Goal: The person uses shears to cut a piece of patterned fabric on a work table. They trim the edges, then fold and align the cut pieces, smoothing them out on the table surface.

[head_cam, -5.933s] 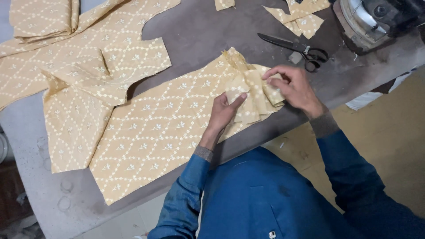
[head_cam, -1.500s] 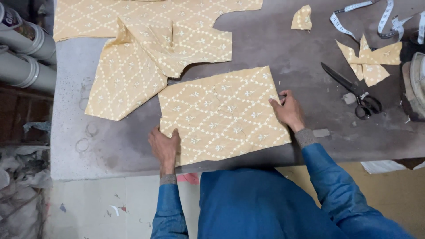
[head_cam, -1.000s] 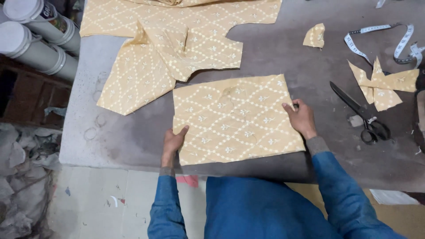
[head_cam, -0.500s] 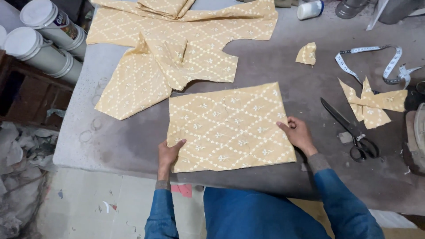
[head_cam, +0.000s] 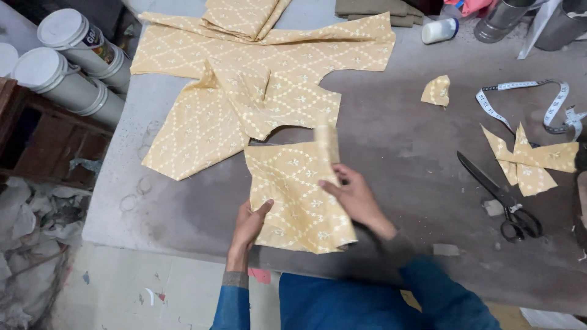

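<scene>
As hands (head_cam: 302, 208) fold, patterned yellow cloth (head_cam: 293, 195), soft.

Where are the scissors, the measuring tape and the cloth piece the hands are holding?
scissors (head_cam: 496, 194): head view, on the dark blades near the pivot.
measuring tape (head_cam: 531, 85): head view, on the top of its pale loop.
cloth piece (head_cam: 296, 195): head view, on the middle of the yellow patterned panel between the hands.

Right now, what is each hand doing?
Left hand: closed on the left edge of the yellow patterned fabric piece.
Right hand: closed on the same piece, folding its right side over.
</scene>
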